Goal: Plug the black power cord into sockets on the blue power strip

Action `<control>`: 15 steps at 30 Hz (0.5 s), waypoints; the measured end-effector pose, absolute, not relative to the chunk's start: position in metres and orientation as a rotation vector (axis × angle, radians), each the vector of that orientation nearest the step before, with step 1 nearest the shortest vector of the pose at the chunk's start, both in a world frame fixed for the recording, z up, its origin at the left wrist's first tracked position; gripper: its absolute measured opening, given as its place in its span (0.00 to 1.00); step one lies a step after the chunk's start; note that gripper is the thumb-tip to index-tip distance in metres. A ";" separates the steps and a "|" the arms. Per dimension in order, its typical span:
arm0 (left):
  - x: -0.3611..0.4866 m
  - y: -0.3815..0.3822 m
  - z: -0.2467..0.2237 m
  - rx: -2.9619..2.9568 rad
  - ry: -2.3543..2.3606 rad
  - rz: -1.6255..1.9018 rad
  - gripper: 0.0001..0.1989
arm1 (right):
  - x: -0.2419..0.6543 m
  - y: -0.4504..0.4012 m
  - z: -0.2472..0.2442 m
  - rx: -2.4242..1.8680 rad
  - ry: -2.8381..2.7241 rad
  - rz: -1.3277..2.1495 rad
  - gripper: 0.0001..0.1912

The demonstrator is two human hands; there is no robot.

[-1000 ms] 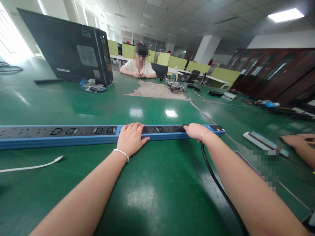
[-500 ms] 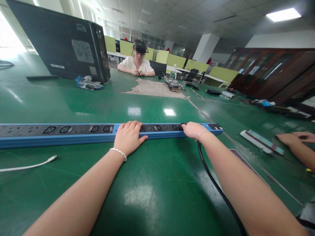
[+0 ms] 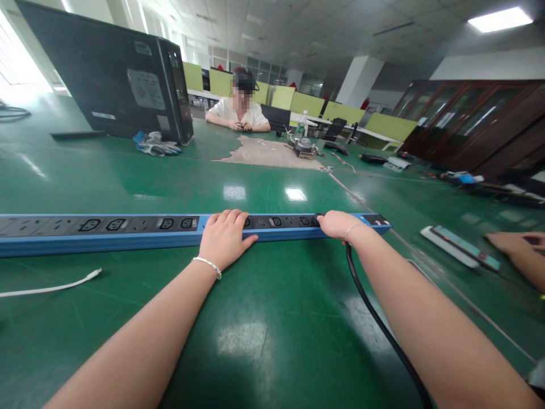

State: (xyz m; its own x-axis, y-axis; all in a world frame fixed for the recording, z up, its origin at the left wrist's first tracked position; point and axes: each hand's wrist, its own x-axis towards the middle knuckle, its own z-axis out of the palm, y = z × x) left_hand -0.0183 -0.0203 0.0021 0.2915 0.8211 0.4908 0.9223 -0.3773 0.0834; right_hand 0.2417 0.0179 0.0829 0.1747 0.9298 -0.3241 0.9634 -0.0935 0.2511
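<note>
A long blue power strip (image 3: 281,231) with black sockets lies across the green table. My left hand (image 3: 225,234) is laid over its middle, fingers reaching over the far edge and thumb along the near side, gripping it. Farther right, my right hand (image 3: 339,225) is closed around a black plug (image 3: 319,218) at a socket near the strip's right end. Most of the plug is hidden by the fingers, so I cannot tell how deep it sits. From under that hand a black cable (image 3: 374,312) runs down toward the lower right.
A white cable (image 3: 63,288) lies at the left. Behind the strip stand a black computer tower (image 3: 119,74) and a pair of gloves (image 3: 156,144). A small white power strip (image 3: 460,249) lies at right, near another person's hand (image 3: 508,243). Someone sits across the table.
The view has shifted slightly, moving the scene a little to the right. Both hands keep their places on the strip and the plug.
</note>
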 end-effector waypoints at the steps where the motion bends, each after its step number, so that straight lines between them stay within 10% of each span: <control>1: -0.018 -0.020 0.002 -2.343 -1.611 -0.687 0.25 | 0.242 0.017 0.082 2.069 1.766 -0.119 0.30; 15: -0.019 -0.020 0.004 -2.372 -1.632 -0.696 0.25 | 0.247 0.015 0.075 2.102 1.894 -0.153 0.25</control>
